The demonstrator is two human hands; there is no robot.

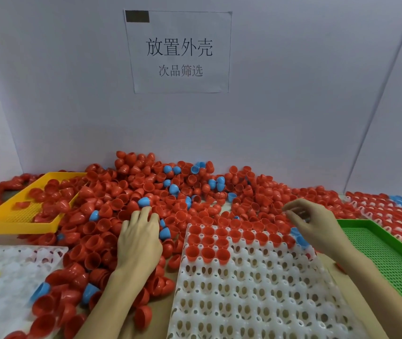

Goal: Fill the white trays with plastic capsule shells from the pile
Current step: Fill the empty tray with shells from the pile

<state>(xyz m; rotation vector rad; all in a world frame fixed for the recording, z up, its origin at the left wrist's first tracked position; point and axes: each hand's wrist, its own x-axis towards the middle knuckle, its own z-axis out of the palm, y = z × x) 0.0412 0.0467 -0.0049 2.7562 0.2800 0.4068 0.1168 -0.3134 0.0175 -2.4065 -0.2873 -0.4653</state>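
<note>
Left hand (139, 241): palm down on the pile (160, 192) of red and blue shells, fingers curled into them.
Right hand (313, 222): raised over the white tray's (256, 289) far corner, fingers loosely curled; grip unclear.
Tray: three far rows partly filled.

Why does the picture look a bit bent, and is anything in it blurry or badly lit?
Head view: the wide lens bows the edges, so the green tray and the wall seam slant; light is soft and even, with no glare and faint shadows; the right hand is slightly smeared, the paper sign reads sharp, and the white tray looks soft near the bottom.
</note>
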